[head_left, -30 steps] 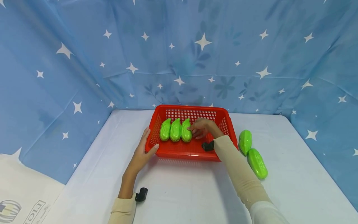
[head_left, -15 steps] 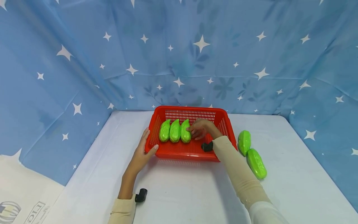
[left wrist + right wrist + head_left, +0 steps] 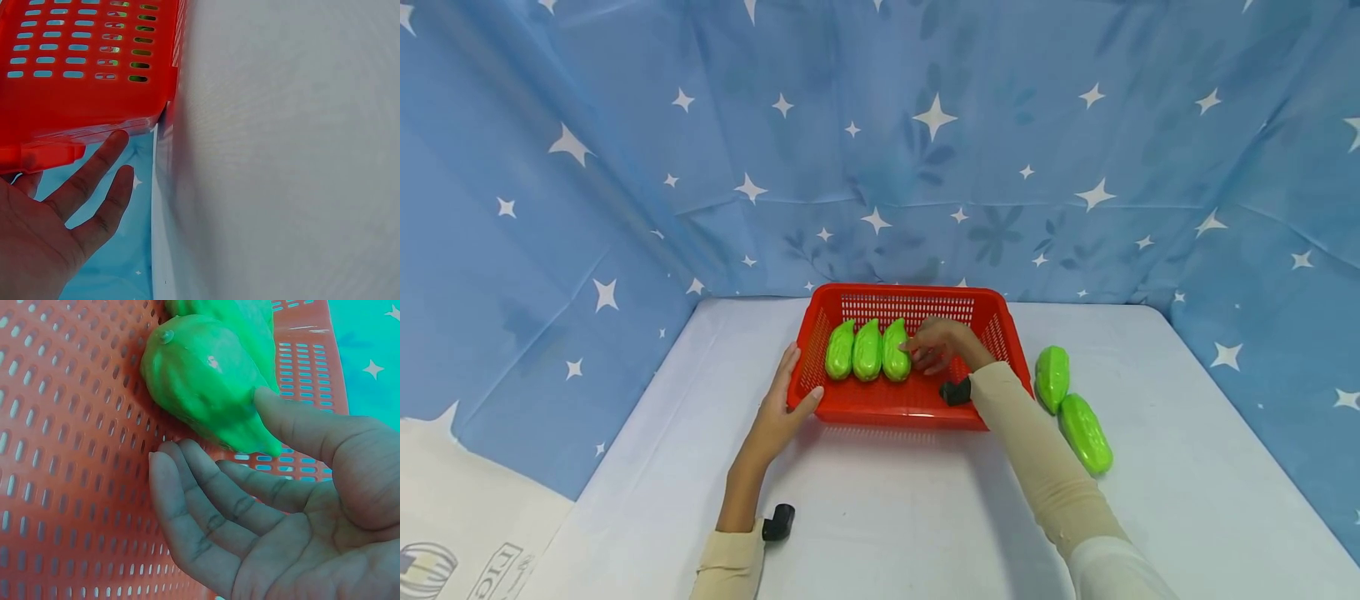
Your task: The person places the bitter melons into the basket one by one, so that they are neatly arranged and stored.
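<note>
A red plastic basket (image 3: 880, 408) with slotted walls stands on the white table. Three glossy green, ridged gourds with pointed tips lie side by side in its left part; the rightmost gourd (image 3: 895, 352) is nearest my right hand (image 3: 938, 343). In the right wrist view, the thumb of that hand touches the side of this gourd (image 3: 200, 375), while its other fingers bend loosely below, apart from it. My left hand (image 3: 778, 417) rests at the basket's front left corner, fingers extended along the left side, thumb at the front rim. The left wrist view shows fingertips against the basket's outside.
Two more green gourds lie on the table to the right of the basket, a rear gourd (image 3: 1052, 379) and a front gourd (image 3: 1086, 433), close together. A blue star-patterned curtain (image 3: 880, 150) hangs behind and beside the white table (image 3: 880, 517).
The head view has shifted slightly. Both hands, the basket and the gourds keep nearly the same places relative to one another.
</note>
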{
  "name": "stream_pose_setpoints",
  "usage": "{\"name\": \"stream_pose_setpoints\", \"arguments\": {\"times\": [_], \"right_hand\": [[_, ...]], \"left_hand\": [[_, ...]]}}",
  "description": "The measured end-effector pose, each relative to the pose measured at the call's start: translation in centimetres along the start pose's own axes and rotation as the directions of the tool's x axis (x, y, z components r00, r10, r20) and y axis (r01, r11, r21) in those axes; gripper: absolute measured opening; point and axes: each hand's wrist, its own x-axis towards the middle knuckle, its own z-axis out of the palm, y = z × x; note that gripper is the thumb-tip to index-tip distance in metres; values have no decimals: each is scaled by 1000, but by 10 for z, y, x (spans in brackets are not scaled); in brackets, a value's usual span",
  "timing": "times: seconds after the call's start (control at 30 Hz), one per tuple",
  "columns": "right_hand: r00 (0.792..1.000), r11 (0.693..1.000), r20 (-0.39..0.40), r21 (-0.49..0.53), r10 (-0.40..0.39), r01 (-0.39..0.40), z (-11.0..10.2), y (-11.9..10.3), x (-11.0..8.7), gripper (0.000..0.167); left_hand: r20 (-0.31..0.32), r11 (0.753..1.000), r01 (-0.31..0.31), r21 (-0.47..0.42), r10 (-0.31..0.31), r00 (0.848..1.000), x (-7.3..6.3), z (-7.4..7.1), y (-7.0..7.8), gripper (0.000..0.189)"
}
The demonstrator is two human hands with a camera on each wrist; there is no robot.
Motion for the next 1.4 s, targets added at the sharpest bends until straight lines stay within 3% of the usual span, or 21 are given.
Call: {"name": "stream_pose_setpoints", "arguments": {"times": [0.37, 0.67, 0.93, 1.17, 1.4], "right_hand": [[1000, 1000, -8, 19, 8, -7, 3, 3, -4, 21], [999, 999, -16, -37, -30, 30, -5, 6, -9, 41], [997, 998, -40, 5, -68, 68, -16, 6, -26, 45], [987, 986, -41, 47, -158, 160, -31, 10, -45, 48], [959, 955, -77, 91, -274, 281, -51, 23, -61, 47]], "left_hand": [[10, 1000, 1, -7, -1, 1000, -1, 2, 1, 81], [8, 1000, 3, -3, -3, 1000, 0, 1, 1, 80], [5, 1000, 3, -9, -3, 1000, 0, 1, -1, 79], [4, 1000, -1, -10, 1, 1000, -1, 0, -1, 79], [0, 1000, -13, -13, 13, 1000, 0, 0, 1, 79]]}}
